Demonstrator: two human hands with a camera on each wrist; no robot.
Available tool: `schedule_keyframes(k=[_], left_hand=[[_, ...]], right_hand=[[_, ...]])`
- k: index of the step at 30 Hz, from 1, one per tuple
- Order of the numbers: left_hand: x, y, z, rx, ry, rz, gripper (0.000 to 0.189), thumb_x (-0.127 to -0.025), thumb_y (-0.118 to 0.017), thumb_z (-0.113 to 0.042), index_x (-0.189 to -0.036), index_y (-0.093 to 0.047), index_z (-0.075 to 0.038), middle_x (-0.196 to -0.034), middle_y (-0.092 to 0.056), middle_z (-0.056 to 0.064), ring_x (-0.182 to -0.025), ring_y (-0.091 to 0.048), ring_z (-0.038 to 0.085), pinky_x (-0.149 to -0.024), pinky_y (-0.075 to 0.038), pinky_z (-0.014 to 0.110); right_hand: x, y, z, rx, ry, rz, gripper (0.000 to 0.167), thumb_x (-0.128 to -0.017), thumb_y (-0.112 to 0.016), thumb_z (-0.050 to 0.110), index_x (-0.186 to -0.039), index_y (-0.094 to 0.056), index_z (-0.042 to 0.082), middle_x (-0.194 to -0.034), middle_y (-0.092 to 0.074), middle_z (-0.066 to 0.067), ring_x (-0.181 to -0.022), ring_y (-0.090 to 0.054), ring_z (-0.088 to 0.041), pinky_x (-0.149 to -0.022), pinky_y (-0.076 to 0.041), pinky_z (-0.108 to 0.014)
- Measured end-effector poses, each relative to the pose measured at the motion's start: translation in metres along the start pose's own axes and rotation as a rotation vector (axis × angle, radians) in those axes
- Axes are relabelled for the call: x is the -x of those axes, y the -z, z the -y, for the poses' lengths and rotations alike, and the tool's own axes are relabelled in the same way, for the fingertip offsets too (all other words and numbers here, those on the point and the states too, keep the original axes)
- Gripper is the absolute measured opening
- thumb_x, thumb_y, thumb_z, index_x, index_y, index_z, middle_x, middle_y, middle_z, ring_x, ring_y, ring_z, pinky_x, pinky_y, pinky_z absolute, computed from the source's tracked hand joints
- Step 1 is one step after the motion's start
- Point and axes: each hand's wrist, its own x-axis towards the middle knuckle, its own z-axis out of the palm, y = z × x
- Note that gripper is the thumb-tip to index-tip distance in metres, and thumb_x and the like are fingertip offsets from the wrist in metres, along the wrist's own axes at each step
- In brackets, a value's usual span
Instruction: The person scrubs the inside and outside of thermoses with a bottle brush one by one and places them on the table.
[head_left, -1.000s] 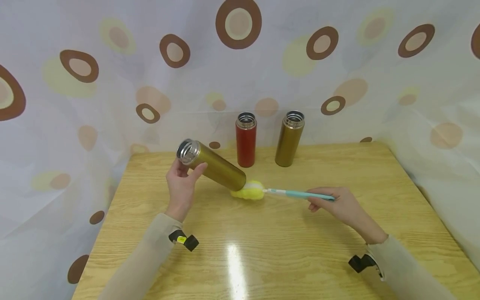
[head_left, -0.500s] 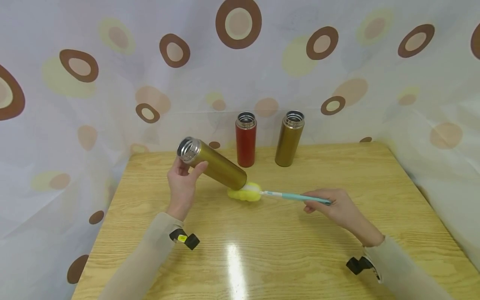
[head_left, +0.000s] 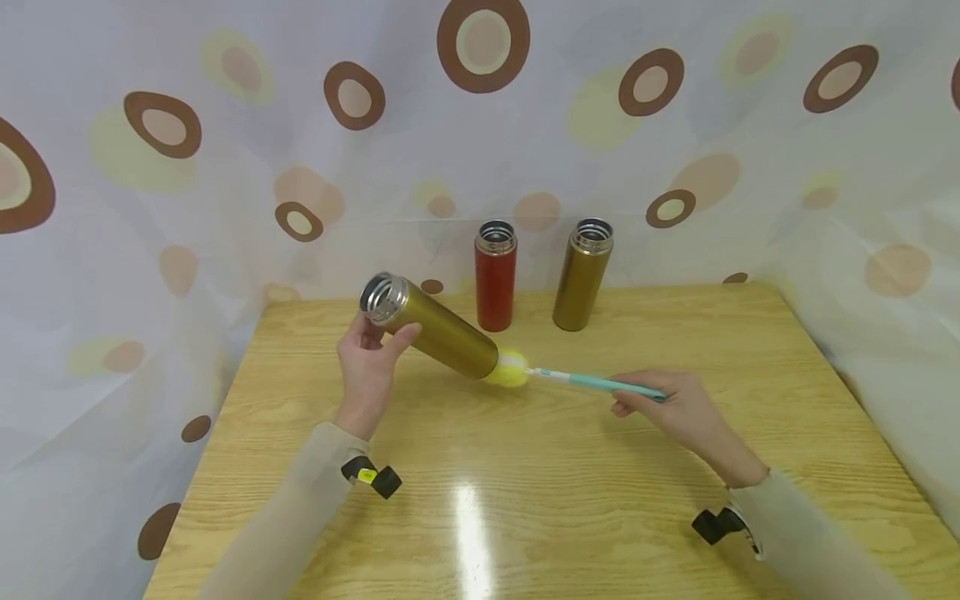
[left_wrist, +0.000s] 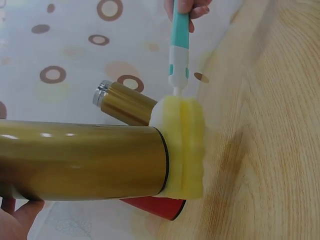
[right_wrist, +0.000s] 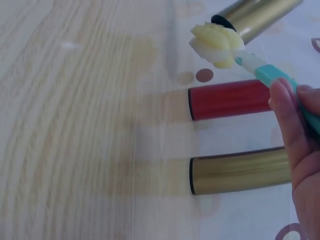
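My left hand (head_left: 367, 367) grips a gold thermos bottle (head_left: 446, 337) near its open steel mouth. The bottle is tilted, mouth up to the left and base down to the right, held above the table. With my right hand (head_left: 678, 408) I pinch the teal-and-white handle of a bottle brush (head_left: 600, 383). Its yellow and white sponge head (left_wrist: 187, 150) is at the bottle's base, seemingly against it in the left wrist view. From the right wrist, the sponge (right_wrist: 217, 45) shows beside the dark-edged base of the gold bottle (right_wrist: 265, 17).
A red bottle (head_left: 495, 279) and a second gold bottle (head_left: 583, 279) stand upright and lidless at the back of the wooden table (head_left: 570, 508). Behind them hangs a white curtain (head_left: 405, 167) with brown and yellow circles.
The brush head moved left beneath the bottle's base, then back right and up against it. My right hand shifted slightly with it. The tilted bottle stays nearly in place in my left hand.
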Motion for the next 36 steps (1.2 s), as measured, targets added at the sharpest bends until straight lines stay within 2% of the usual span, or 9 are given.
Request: schedule_keyframes(k=[4, 8, 13, 17, 23, 27, 31, 36], left_hand=[[-0.003, 0.002, 0.001, 0.021, -0.015, -0.037, 0.045, -0.091, -0.079, -0.003, -0.133, -0.063, -0.009, -0.127, -0.067, 0.002, -0.12, -0.062, 0.019, -0.105, -0.051, 0.03], [-0.004, 0.005, -0.002, 0.035, -0.002, -0.065, 0.045, -0.09, -0.078, 0.002, -0.132, -0.063, -0.006, -0.123, -0.067, 0.001, -0.117, -0.063, 0.018, -0.104, -0.051, 0.029], [-0.003, 0.004, -0.003, 0.022, 0.016, -0.029, 0.045, -0.089, -0.079, 0.0, -0.131, -0.064, -0.006, -0.12, -0.068, 0.001, -0.114, -0.063, 0.018, -0.101, -0.052, 0.029], [-0.002, 0.0, -0.003, 0.022, 0.012, -0.006, 0.046, -0.088, -0.08, -0.002, -0.131, -0.065, -0.008, -0.122, -0.067, 0.0, -0.116, -0.063, 0.017, -0.103, -0.051, 0.031], [-0.002, -0.003, -0.001, 0.04, -0.001, -0.032, 0.046, -0.088, -0.081, -0.002, -0.131, -0.064, -0.008, -0.123, -0.067, 0.001, -0.117, -0.062, 0.017, -0.104, -0.05, 0.03], [-0.003, -0.001, 0.0, 0.034, -0.013, -0.045, 0.047, -0.089, -0.08, -0.002, -0.132, -0.064, -0.007, -0.125, -0.067, 0.002, -0.12, -0.061, 0.018, -0.106, -0.05, 0.032], [-0.002, 0.0, 0.0, 0.016, 0.005, -0.022, 0.046, -0.088, -0.08, -0.002, -0.131, -0.065, -0.009, -0.122, -0.068, 0.0, -0.117, -0.063, 0.018, -0.102, -0.052, 0.029], [-0.002, -0.003, 0.001, -0.005, -0.013, 0.013, 0.048, -0.088, -0.082, -0.004, -0.132, -0.065, -0.009, -0.122, -0.068, 0.0, -0.115, -0.063, 0.017, -0.101, -0.052, 0.029]], right_hand=[[0.001, -0.003, 0.0, -0.012, 0.02, 0.038, 0.024, -0.1, -0.069, 0.009, -0.121, -0.075, -0.001, -0.095, -0.08, -0.005, -0.083, -0.077, -0.015, -0.083, -0.059, -0.021], [0.002, 0.002, -0.002, -0.015, 0.033, 0.02, 0.024, -0.102, -0.066, 0.006, -0.123, -0.072, -0.003, -0.095, -0.08, -0.006, -0.085, -0.077, -0.014, -0.084, -0.058, -0.018], [0.003, 0.01, -0.006, -0.094, 0.01, -0.014, 0.028, -0.103, -0.065, 0.008, -0.128, -0.071, -0.002, -0.103, -0.08, -0.009, -0.094, -0.077, -0.016, -0.088, -0.059, -0.021], [0.0, 0.008, -0.007, -0.156, 0.032, -0.01, 0.028, -0.102, -0.066, 0.006, -0.128, -0.07, -0.003, -0.107, -0.079, -0.012, -0.097, -0.077, -0.019, -0.089, -0.06, -0.027], [0.001, 0.002, -0.008, -0.108, 0.088, 0.02, 0.024, -0.099, -0.068, 0.002, -0.123, -0.074, -0.003, -0.102, -0.08, -0.009, -0.094, -0.077, -0.014, -0.085, -0.061, -0.024], [0.004, 0.007, -0.009, -0.094, 0.081, 0.004, 0.025, -0.1, -0.066, 0.0, -0.123, -0.073, -0.004, -0.102, -0.08, -0.009, -0.094, -0.077, -0.013, -0.085, -0.06, -0.023], [0.005, 0.011, -0.009, -0.114, 0.038, -0.05, 0.027, -0.102, -0.065, 0.005, -0.127, -0.071, -0.003, -0.104, -0.08, -0.007, -0.094, -0.077, -0.014, -0.087, -0.059, -0.022], [0.0, 0.005, -0.007, -0.117, 0.096, -0.048, 0.026, -0.101, -0.066, 0.001, -0.126, -0.072, -0.004, -0.104, -0.079, -0.011, -0.094, -0.077, -0.015, -0.086, -0.06, -0.024]])
